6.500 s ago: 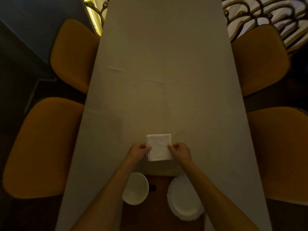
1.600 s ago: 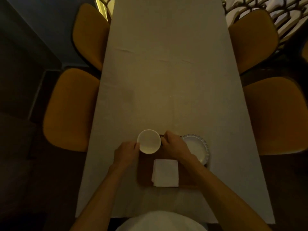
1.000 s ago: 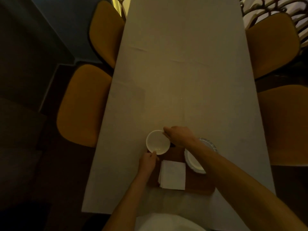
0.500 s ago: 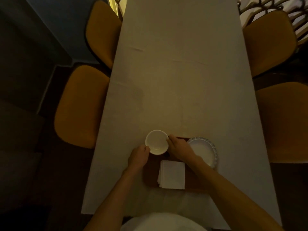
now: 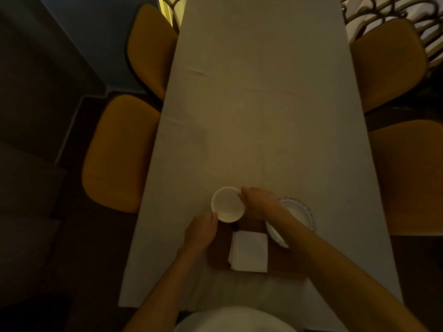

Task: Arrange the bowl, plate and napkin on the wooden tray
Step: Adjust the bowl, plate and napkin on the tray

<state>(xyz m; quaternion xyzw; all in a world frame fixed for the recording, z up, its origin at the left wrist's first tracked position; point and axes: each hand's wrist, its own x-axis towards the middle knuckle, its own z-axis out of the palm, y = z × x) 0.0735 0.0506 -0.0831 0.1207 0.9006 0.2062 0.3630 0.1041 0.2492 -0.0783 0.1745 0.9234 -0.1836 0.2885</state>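
Note:
A small white bowl (image 5: pixel 227 204) sits at the far left corner of the dark wooden tray (image 5: pixel 285 262). My left hand (image 5: pixel 201 230) grips its near rim and my right hand (image 5: pixel 260 201) grips its far right rim. A folded white napkin (image 5: pixel 249 251) lies flat on the middle of the tray. A white plate with a scalloped edge (image 5: pixel 300 213) rests on the tray's far right side, partly hidden by my right forearm.
The long table wears a pale cloth (image 5: pixel 263 104) and its near edge is close to my body. Mustard chairs stand on the left (image 5: pixel 119 152) and on the right (image 5: pixel 412 178). An ornate metal railing (image 5: pixel 383 8) shows at the top right.
The bowl has shifted slightly away from me at the tray's far left corner. My right hand moved from its right side to its far rim, my left hand to its near rim.

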